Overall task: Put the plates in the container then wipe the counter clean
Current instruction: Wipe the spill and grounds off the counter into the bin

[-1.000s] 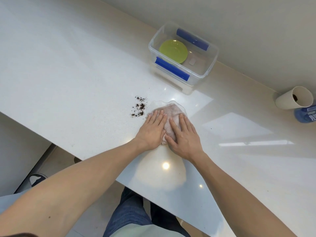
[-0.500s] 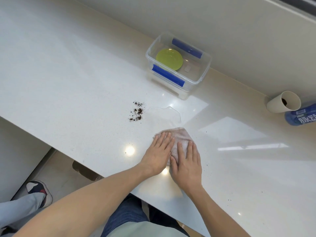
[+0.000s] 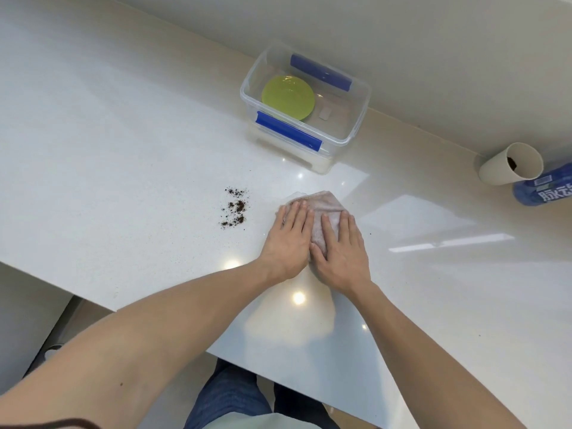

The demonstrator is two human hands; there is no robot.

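**Both hands flat on the cloth**

Head view: the left hand (image 3: 288, 243) and right hand (image 3: 340, 249) lay palm-down, fingers extended, on a pinkish cloth (image 3: 322, 209) mid-frame, hiding most of it. Dark crumbs (image 3: 236, 209) sat left. A green plate (image 3: 288, 97) was inside the clear container (image 3: 359, 119), upper centre. A bottle (image 3: 544, 190) was cut off at right.

Bright, even indoor light, cool white cast. Glossy white stone counter (image 3: 123, 156) mirrors overhead lamps as small round hotspots near the front edge, one just below the wrists, another beside the left forearm. Broad pale window-like reflections and a thin bright streak lie across the counter's right part. Soft, faint shadow beneath the clear plastic container with blue clips (image 3: 305, 100); walls of it glint slightly. Wide-angle bowing: counter edges run slanted, forearms swell toward the lower corners. Focus fair at centre; slight softness and compression smear on the dark scattered crumbs (image 3: 235, 209).
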